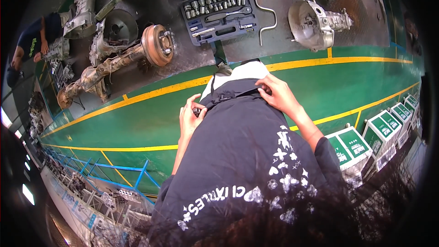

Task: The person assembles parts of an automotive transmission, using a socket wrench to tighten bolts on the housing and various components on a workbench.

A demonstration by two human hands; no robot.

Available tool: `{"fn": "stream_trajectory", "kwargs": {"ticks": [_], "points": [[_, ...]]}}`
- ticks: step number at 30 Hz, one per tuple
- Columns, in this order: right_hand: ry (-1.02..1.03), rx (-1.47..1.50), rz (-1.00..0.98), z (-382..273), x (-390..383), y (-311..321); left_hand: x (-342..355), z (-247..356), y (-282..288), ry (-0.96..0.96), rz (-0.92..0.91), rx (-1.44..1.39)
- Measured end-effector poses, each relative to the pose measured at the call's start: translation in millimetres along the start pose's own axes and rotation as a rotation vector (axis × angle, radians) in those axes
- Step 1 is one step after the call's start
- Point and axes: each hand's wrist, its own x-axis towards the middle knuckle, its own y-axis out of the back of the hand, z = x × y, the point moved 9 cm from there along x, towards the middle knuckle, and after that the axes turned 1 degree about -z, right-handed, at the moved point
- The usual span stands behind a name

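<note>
My left hand (pixel 190 115) is at the left side of my waist, its fingers curled around a small dark item (pixel 196 111) whose kind I cannot make out. On the other side, my right hand (pixel 277 95) pinches the edge of the dark cloth at my waist. A black strap with a buckle (pixel 225 96) runs between the two hands, over white clothing (pixel 249 71). The dark printed shirt (pixel 238 142) covers my front.
Ahead, a metal-topped surface bears an open blue socket set (pixel 219 16), a bent metal bar (pixel 275 16), a bell-shaped gearbox housing (pixel 315 23) and a rusty axle with a drum (pixel 155 45). White-green boxes (pixel 350 148) stand right. A person (pixel 34 41) works far left.
</note>
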Motion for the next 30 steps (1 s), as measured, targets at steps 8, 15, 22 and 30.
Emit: {"fn": "stream_trajectory", "kwargs": {"ticks": [8, 15, 22, 30], "points": [[0.149, -0.047, -0.153, -21.0, 12.7, -17.6, 2.0, 22.4, 8.1, -0.079, 0.017, 0.144], [-0.120, -0.051, -0.214, 4.1, -23.0, 1.9, 0.0, 17.6, 10.5, -0.087, 0.084, 0.130], [-0.315, 0.041, -0.128, 31.8, -54.0, 14.1, 4.2, 23.2, 5.9, -0.104, 0.009, 0.211], [-0.412, 0.348, -0.214, 72.6, -72.4, 15.2, 11.9, 22.6, -1.4, -0.064, -0.082, 0.215]]}}
